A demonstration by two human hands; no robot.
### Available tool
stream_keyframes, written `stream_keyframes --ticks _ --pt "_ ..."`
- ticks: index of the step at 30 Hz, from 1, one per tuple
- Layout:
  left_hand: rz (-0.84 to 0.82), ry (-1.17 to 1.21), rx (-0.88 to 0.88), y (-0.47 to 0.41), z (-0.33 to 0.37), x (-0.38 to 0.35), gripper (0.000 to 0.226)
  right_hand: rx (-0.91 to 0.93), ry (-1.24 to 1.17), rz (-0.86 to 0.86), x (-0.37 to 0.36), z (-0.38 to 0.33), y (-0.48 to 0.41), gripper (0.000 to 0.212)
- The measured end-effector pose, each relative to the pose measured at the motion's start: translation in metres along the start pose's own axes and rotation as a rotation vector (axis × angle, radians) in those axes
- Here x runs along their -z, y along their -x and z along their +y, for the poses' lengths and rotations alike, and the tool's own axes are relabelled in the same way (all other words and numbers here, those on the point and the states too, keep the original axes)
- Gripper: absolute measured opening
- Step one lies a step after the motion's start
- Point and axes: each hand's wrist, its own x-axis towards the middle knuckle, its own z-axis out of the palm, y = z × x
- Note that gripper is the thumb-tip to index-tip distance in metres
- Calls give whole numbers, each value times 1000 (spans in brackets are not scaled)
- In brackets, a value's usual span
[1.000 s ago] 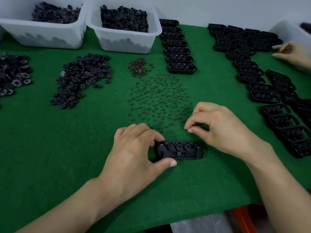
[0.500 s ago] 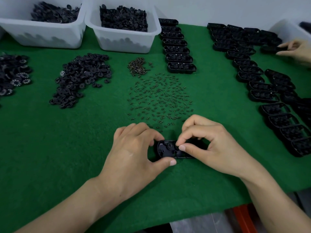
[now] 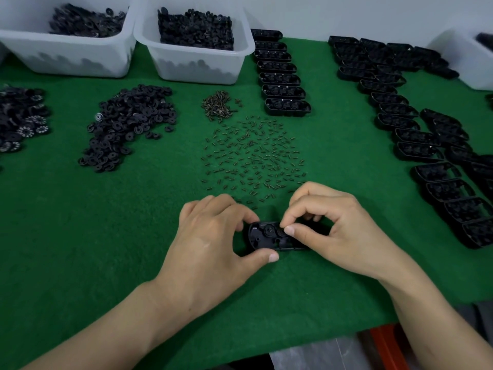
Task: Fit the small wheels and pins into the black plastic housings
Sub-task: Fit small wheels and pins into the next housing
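**Green felt [image 3: 80, 249] bench: a part is being assembled**

Near the front edge of the felt, a black housing [image 3: 262, 237] is being gripped at its left end between the thumb and curled fingers of the left hand [image 3: 213, 241]. The thumb and forefinger of the right hand [image 3: 338, 233] are being pressed together over its middle; what is being pinched cannot be told. Loose pins [image 3: 253, 156] are being kept just behind, and wheels [image 3: 128, 124] further left.

right hand [image 3: 338, 225] moved from pins [image 3: 253, 158] onto housing [image 3: 264, 236], far hand gone
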Motion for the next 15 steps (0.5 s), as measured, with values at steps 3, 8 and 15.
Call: stream_keyframes --ticks 3,8,15 --pt "-5 -5 4 0 0 1 44 8 -19 2 -1 0 0 12" --pt "-10 -10 4 0 0 1 42 8 12 2 -2 1 0 9" --pt "-19 -1 11 0 0 1 45 -24 -12 4 1 2 -1 15"
